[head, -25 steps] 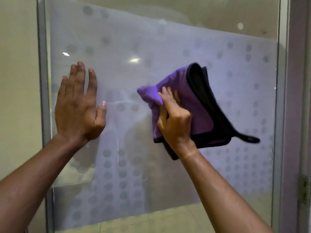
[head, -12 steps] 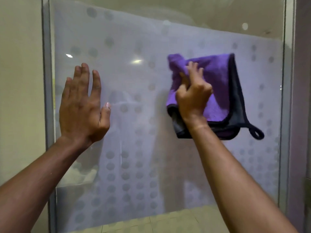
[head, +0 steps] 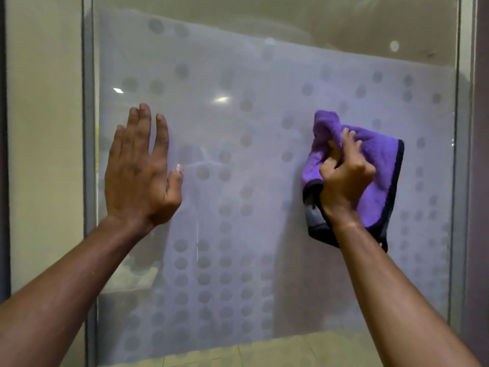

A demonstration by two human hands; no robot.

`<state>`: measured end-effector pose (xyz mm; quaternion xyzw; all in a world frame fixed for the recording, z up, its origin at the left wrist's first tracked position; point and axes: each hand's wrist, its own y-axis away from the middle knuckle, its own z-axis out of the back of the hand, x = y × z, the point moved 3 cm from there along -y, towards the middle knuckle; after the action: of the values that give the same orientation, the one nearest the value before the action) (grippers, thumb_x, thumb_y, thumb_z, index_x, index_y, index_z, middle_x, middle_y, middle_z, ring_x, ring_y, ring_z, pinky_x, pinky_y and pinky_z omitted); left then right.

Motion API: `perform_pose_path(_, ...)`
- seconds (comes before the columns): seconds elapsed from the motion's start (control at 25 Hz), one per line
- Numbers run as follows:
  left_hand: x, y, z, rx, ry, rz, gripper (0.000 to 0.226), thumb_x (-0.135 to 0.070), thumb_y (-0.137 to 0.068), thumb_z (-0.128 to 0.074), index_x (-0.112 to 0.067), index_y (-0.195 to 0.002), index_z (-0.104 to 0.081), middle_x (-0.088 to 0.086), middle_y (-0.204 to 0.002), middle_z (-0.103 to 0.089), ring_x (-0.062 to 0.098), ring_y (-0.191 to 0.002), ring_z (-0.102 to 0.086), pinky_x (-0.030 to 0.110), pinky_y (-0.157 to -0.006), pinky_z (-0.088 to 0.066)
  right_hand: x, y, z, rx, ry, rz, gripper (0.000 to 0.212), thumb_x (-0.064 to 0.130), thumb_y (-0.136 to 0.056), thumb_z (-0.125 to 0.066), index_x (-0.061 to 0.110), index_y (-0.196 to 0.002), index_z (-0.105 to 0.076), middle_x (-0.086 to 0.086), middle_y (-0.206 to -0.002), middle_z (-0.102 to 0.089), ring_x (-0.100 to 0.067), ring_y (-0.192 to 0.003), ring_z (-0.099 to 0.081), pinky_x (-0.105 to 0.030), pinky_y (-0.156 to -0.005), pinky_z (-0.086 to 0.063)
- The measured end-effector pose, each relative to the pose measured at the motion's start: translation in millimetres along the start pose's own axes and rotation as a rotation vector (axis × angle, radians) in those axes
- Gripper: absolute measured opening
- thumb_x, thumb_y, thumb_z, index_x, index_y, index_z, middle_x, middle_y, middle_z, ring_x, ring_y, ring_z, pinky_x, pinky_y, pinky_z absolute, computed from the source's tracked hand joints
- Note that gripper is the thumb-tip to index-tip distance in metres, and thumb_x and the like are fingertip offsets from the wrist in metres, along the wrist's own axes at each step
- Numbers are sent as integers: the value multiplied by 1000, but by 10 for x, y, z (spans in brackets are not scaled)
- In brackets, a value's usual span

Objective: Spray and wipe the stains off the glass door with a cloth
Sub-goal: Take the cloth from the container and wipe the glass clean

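While your right hand [head: 344, 178] bunches the soft, light cloth [head: 375, 165] clamped at its middle, loose corners trail below; left hand [head: 137, 170] spread flat on the glass door [head: 264, 75].

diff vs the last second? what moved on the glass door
The right hand swept the purple cloth across the glass door, from the middle up and rightward, then slightly down near the right frame. The cloth is now bunched more under the fingers. The grip never released. The left hand stayed spread open at the left side of the pane.
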<state>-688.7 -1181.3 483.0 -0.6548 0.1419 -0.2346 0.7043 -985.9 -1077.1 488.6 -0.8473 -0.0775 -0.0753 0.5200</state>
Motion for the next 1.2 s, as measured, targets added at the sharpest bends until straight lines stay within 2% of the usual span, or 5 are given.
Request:
perform_pose_path(0.2, 6, -6, -3, 27, -38, 2, 80, -42, -89, -33, -4, -155, -11, 22, -163, -3, 31, -152, -1, 39, -122, 3, 765, 46, -281, 109, -192, 231, 30, -12, -82, -56, -7, -109, -69, -26, -116, -67, -39, -110, -63, -45, -103, -44)
perform_pose_path(0.44, 17, 6, 1, 19, -6, -3, 80, -44, -90, -33, -5, -156, -10, 21, -163, -2, 30, -152, -1, 37, -122, 5, 569, 369, -89, 170, -252, 251, 33, -8, -87, -48, -8, -115, -66, -25, -122, -64, -35, -118, -60, -43, -102, -46)
perform_pose_path(0.68, 6, -1, -5, 6, 4, -6, 79, -43, -90, -34, -4, -155, -13, 21, -163, -4, 31, -152, -2, 40, -122, 1, 489, 261, -119, 328, -28, 323, 50, 28, -93, -50, 3, -136, -55, -23, -145, -46, -37, -139, -37, -39, -121, -15)
perform_pose_path(0.96, 10, -9, -7, -9, -3, -8, 79, -43, -89, -34, -3, -155, -14, 23, -163, -5, 32, -152, -3, 39, -122, 3, 409, 139, -153, 482, 234, 211, 80, 62, -87, -37, 19, -154, -26, -25, -159, -13, -43, -147, -5, -63, -115, -6)
perform_pose_path(1.2, 10, -9, -21, -9, 12, -1, 79, -44, -89, -34, -2, -154, -16, 24, -162, -8, 35, -152, -6, 46, -122, -5, 442, 163, -208, 449, 186, 280, 59, 35, -92, -43, 15, -147, -41, -31, -152, -28, -53, -141, -19, -66, -113, -18)
